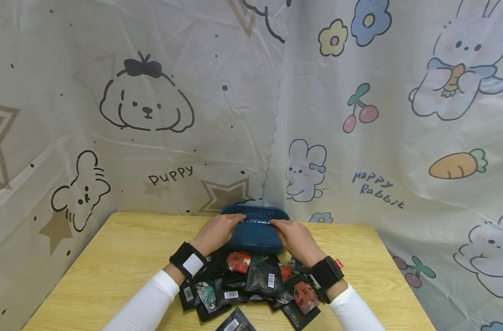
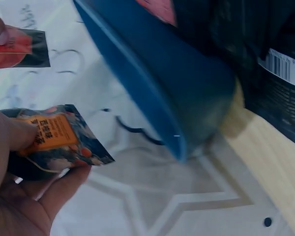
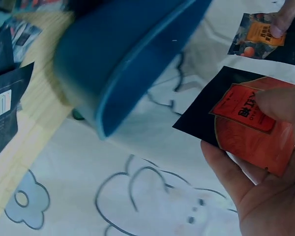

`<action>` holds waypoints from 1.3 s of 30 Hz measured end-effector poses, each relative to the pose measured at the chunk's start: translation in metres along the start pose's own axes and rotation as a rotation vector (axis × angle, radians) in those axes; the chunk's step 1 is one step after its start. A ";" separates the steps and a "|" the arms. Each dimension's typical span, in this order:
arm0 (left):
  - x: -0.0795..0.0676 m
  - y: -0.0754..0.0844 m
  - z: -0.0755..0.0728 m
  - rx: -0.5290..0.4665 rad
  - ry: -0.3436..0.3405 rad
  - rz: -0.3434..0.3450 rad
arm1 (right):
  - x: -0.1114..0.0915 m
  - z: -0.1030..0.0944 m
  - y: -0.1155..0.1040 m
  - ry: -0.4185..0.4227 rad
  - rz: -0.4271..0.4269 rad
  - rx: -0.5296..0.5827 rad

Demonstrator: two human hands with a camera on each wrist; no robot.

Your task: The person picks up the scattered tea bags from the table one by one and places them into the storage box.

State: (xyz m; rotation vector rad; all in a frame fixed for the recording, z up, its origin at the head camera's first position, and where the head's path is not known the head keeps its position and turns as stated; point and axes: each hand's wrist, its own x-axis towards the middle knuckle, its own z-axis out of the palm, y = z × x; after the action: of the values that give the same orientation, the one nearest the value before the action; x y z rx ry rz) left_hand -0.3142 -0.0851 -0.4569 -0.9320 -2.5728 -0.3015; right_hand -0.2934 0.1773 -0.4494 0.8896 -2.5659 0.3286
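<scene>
Above the rim of a dark blue plastic basket at the back of the table, both hands hover side by side. The left hand pinches a dark patterned tea sachet with an orange label, thumb on top and fingers beneath. Between thumb and fingers, the right hand grips a red and black tea sachet. Neither sachet shows clearly in the head view. The basket's inside is mostly hidden there by its near wall.
A heap of black sachets, some with red or green panels, lies in front of the basket, between the forearms. One sachet lies nearer the front. Behind the wooden table hangs a printed curtain.
</scene>
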 end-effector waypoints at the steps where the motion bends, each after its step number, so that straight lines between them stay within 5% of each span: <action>1: 0.003 -0.002 0.005 -0.004 -0.022 -0.007 | 0.003 0.005 0.002 -0.011 0.007 0.007; 8: 0.012 -0.010 0.036 -0.022 -0.137 -0.014 | 0.014 0.036 0.013 -0.099 0.030 -0.007; 17: 0.009 -0.014 0.064 -0.033 -0.213 -0.048 | 0.008 0.068 0.024 -0.196 0.080 -0.002; 22: 0.001 -0.016 0.072 -0.045 -0.201 -0.041 | 0.001 0.076 0.025 -0.212 0.095 0.019; 26: 0.001 -0.015 0.064 -0.059 -0.199 -0.043 | -0.001 0.068 0.023 -0.229 0.123 0.037; 33: 0.004 -0.008 0.021 -0.052 -0.166 -0.054 | -0.004 0.038 0.020 -0.150 0.108 0.033; 39: -0.025 0.012 -0.013 -0.065 -0.067 0.040 | -0.031 0.010 0.007 -0.081 0.038 0.012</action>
State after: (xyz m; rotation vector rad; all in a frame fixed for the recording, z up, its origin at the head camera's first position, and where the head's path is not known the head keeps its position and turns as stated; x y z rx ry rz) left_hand -0.2854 -0.0944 -0.4550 -1.0318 -2.6157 -0.3497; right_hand -0.2787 0.1962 -0.4725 0.8768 -2.6607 0.3256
